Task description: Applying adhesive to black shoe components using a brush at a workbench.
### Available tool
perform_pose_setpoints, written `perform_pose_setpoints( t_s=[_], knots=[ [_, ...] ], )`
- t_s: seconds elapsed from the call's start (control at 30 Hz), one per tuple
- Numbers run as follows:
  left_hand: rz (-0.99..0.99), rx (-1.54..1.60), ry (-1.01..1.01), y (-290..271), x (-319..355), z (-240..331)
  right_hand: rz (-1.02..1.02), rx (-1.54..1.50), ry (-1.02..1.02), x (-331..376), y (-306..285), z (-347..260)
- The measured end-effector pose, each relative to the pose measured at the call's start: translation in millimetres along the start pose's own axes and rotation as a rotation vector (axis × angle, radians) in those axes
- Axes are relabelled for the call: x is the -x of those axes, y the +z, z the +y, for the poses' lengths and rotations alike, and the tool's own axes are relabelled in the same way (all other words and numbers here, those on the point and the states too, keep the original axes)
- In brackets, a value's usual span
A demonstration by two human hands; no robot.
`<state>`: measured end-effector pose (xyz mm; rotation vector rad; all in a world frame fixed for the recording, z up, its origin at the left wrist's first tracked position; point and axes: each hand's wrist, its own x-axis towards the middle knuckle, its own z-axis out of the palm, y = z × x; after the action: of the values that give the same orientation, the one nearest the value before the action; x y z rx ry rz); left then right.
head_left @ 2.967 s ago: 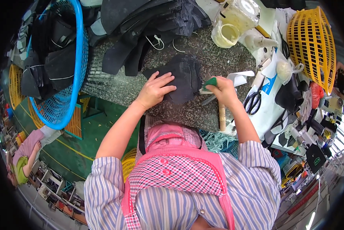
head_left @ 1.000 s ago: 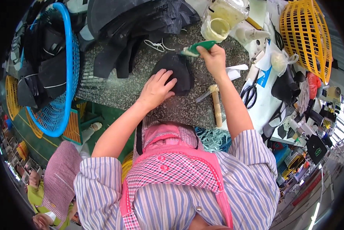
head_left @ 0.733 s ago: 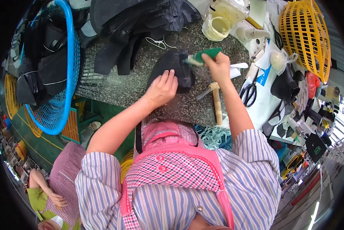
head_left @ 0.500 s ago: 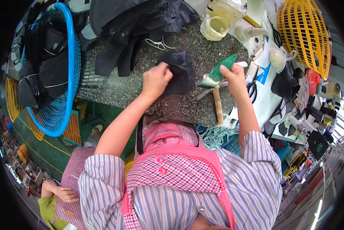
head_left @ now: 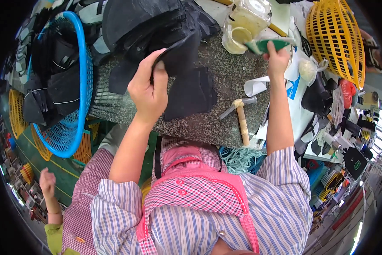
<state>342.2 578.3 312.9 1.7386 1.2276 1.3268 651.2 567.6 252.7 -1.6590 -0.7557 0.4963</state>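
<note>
The left hand (head_left: pixel 148 91) is lifted over the left half of the speckled stone worktop (head_left: pixel 227 89). Its grip is closed: thumb and fingers pinch the edge of a flat black piece (head_left: pixel 174 53) and hold it up, just in front of the big pile of black pieces (head_left: pixel 144 25) at the far left corner. A second flat black piece (head_left: pixel 191 93) lies on the stone right beside that hand, near the middle.

The right hand (head_left: pixel 277 59) is up at the far right edge of the worktop. Its grip is closed around a green brush (head_left: pixel 265 44), and the brush tip is next to a glue jar (head_left: pixel 244 25) that stands at the far edge.

A hammer (head_left: pixel 241 119) with a wooden handle lies near the front right corner, and the handle points at the front edge. A curled white paper strip (head_left: pixel 255 85) sits just past it.

The bare stone between the two hands is the open room. The front edge is close to the person's chest.

A blue basket (head_left: pixel 78 97) with dark pieces hangs off the left side. A yellow basket (head_left: pixel 337 38) stands to the far right. The right side is crowded with bags and tools. Another person's hand (head_left: pixel 47 182) shows low on the left, over the green floor (head_left: pixel 50 161).
</note>
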Motion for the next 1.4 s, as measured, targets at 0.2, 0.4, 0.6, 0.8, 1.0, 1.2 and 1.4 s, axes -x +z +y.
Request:
perform_pose_setpoints(
  t_s=[0.2, 0.4, 0.6, 0.8, 1.0, 1.2, 1.4],
  knots=[
    [-0.617, -0.126, -0.438, 7.4, 6.8, -79.6, -0.321, -0.314, 0.208, 55.7, 17.7, -15.1],
    [-0.775, -0.274, -0.443, 15.5, 3.9, -90.7, -0.66, -0.179, 0.258, 89.0, 38.8, -14.3],
    [-0.895, -0.306, -0.464, 18.8, 6.5, -97.5, -0.7, -0.032, 0.159, 97.1, 72.0, 1.5],
    [-0.861, -0.326, -0.513, 15.8, 15.3, -100.2, -0.96, 0.498, -0.03, 114.4, 57.5, -16.0],
    [-0.814, -0.303, -0.486, 12.2, 17.3, -90.4, -0.762, 0.246, 0.097, 115.1, 62.2, -18.1],
    [-0.624, 0.013, -0.25, -19.4, -5.4, -46.8, -0.688, 0.17, 0.4, 110.4, 10.1, -13.7],
    [0.045, -0.463, 0.498, -36.3, -94.1, -8.3, -0.559, 0.065, -0.069, 113.6, 56.0, 0.2]
  ],
)
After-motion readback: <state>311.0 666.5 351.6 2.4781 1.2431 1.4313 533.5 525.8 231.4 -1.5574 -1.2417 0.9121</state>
